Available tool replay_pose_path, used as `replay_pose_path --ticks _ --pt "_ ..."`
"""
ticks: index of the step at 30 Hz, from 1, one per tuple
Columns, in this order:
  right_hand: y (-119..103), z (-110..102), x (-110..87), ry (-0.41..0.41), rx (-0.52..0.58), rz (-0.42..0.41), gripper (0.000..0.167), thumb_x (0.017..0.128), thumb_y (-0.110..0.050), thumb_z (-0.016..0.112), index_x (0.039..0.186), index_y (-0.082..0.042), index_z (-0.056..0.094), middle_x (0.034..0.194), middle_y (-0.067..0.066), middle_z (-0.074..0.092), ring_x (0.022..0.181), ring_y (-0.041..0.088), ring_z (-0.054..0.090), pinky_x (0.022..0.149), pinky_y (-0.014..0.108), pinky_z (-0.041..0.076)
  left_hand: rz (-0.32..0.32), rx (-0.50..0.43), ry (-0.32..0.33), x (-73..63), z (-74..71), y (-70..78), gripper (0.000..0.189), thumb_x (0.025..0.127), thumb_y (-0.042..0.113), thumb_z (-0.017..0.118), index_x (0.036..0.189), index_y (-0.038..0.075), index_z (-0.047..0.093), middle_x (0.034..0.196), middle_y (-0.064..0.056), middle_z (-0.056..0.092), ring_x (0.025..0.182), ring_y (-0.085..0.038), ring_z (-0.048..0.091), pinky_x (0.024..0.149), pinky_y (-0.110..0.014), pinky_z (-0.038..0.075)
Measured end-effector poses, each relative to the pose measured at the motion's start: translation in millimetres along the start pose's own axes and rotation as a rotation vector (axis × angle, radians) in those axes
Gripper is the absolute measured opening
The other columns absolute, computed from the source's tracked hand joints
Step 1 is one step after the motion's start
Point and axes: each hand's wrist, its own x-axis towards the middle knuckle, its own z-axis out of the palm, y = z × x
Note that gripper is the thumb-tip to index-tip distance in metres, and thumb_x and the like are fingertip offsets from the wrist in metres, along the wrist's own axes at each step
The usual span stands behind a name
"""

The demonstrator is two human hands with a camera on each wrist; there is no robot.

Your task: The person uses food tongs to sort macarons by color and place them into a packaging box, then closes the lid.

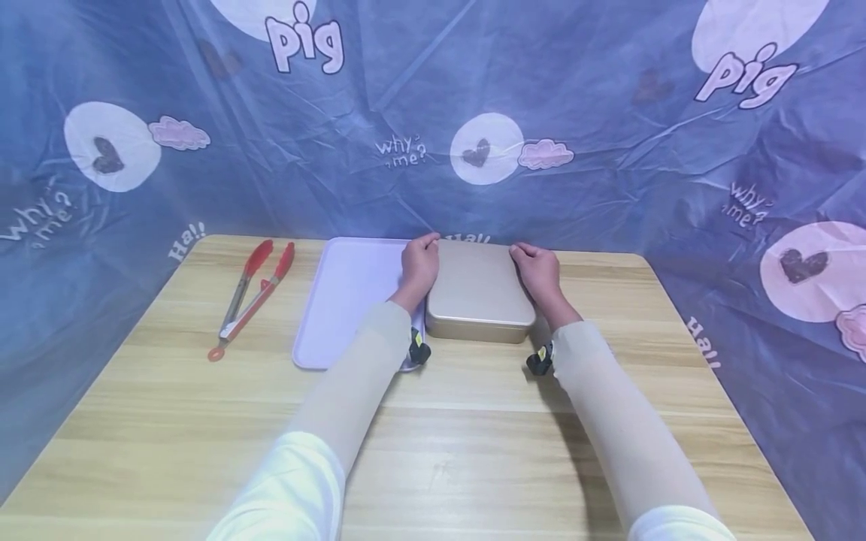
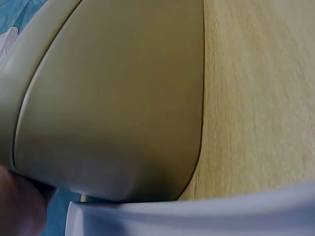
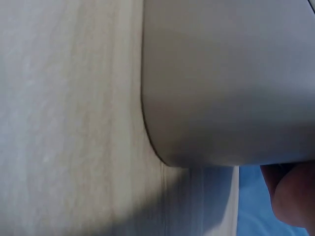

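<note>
A closed gold metal tin (image 1: 477, 330) lies on the table, its lid (image 1: 480, 282) on top. At its far left corner, my left hand (image 1: 420, 267) grips the lid's edge with curled fingers. My right hand (image 1: 539, 274) does the same at the far right corner. The left wrist view has the tin's side (image 2: 118, 113) close up, with the seam under the lid and part of the left hand (image 2: 19, 206) at the edge. Part of the right hand (image 3: 295, 196) shows beside the tin (image 3: 226, 88) in the right wrist view. Most fingertips are hidden.
A white tray (image 1: 352, 300) lies just left of the tin, partly under my left forearm. Red-tipped tongs (image 1: 252, 300) lie spread farther left. The wooden table (image 1: 446, 451) meets a blue printed cloth (image 1: 433, 90) at its back and sides.
</note>
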Motion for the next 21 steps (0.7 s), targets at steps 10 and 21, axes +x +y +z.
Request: replay_pose_path --ticks 10,21 --pt "1 -2 -2.8 -0.015 -0.054 -0.047 0.045 0.099 -0.032 0.063 0.133 -0.003 0.065 0.139 0.015 0.061 0.138 0.029 0.051 0.117 0.039 0.038 0.000 -0.001 0.030 0.5 4.3 0.6 0.032 0.101 0.009 0.052 0.126 0.010 0.071 0.133 -0.007 0.068 0.130 -0.022 0.059 0.110 -0.034 0.045" --pt "-16 -2 -23.8 -0.155 -0.409 -0.248 0.066 0.102 -0.041 0.052 0.142 0.010 0.046 0.146 0.032 0.046 0.138 0.046 0.044 0.117 0.053 0.034 0.145 0.311 -0.146 -5.1 -7.3 8.8 0.047 0.108 0.027 0.040 0.149 0.005 0.047 0.153 -0.014 0.049 0.144 -0.029 0.043 0.119 -0.041 0.035"
